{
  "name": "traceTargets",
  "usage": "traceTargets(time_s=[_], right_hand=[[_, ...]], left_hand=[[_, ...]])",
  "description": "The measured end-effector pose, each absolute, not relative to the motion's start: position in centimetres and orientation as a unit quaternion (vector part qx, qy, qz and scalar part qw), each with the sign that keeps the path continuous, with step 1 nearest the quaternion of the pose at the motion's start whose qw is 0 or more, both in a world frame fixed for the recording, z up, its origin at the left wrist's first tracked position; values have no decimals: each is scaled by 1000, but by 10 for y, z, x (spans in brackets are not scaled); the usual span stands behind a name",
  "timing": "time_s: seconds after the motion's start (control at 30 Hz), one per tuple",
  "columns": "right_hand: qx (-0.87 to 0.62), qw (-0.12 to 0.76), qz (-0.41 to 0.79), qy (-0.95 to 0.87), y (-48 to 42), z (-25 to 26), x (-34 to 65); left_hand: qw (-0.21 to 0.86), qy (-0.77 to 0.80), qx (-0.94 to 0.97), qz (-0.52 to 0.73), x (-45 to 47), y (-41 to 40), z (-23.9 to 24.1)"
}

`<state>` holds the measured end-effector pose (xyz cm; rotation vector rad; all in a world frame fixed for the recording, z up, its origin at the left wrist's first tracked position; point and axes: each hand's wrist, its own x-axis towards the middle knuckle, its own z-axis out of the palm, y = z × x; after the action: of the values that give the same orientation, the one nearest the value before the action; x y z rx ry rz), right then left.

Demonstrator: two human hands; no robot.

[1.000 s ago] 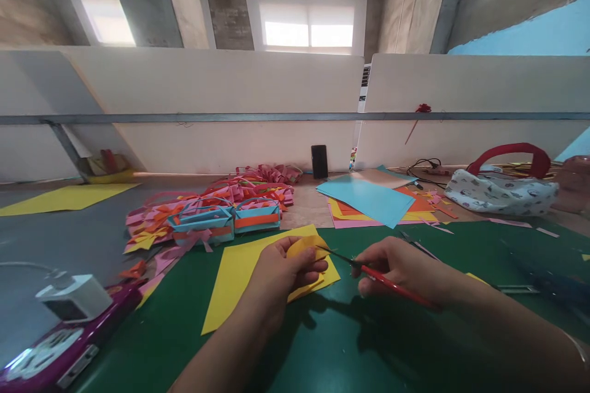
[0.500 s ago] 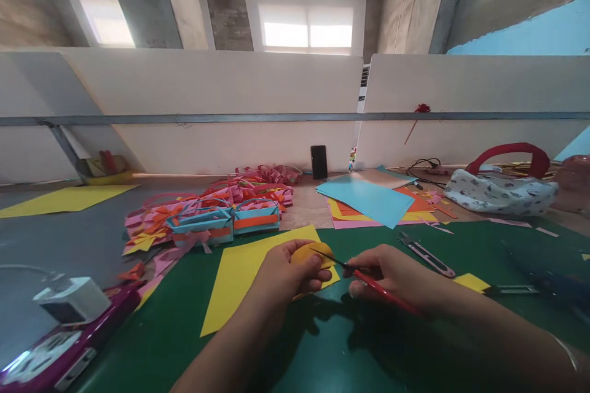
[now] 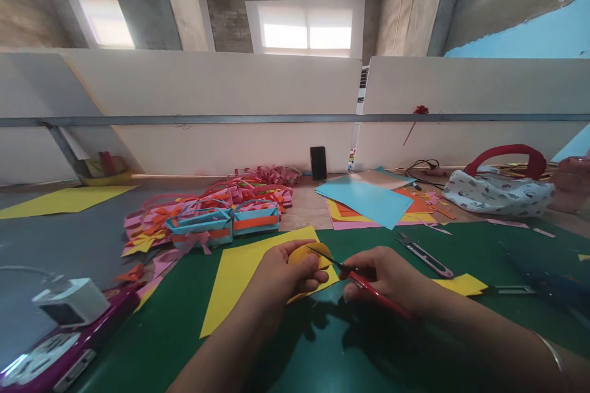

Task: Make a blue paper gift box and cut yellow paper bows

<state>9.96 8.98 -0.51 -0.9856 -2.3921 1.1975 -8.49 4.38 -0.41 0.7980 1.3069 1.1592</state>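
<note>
My left hand [image 3: 284, 275] is closed on a small folded piece of yellow paper [image 3: 306, 254], held just above a large yellow sheet [image 3: 239, 273] that lies on the green mat [image 3: 322, 344]. My right hand [image 3: 391, 276] grips red-handled scissors [image 3: 369, 287]. Their dark blades point left and meet the edge of the small yellow piece. The two hands are close together, near the middle of the view.
Behind the yellow sheet sit blue paper baskets [image 3: 225, 221] among pink and orange paper strips. A stack of coloured sheets topped with blue [image 3: 369, 199], thread snips [image 3: 426, 255], a yellow scrap [image 3: 461, 284], a patterned bag [image 3: 500, 187], a phone [image 3: 318, 163] and a power strip [image 3: 59, 334] are around.
Both hands have drifted slightly left and nearer each other, scissors still at the yellow piece. The snips and a yellow scrap to the right have come into sight.
</note>
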Motion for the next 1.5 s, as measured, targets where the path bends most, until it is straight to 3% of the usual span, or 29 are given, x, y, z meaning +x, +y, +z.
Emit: traceTargets(time_s=[0.47,1.5], right_hand=[[-362,167,302,-866,85,-19,92],[-381,176,278,-864,85,-17,95]], left_hand=[[592,530,398,459,-83,44,-6],[604,503,420,454,-85,42,-7]])
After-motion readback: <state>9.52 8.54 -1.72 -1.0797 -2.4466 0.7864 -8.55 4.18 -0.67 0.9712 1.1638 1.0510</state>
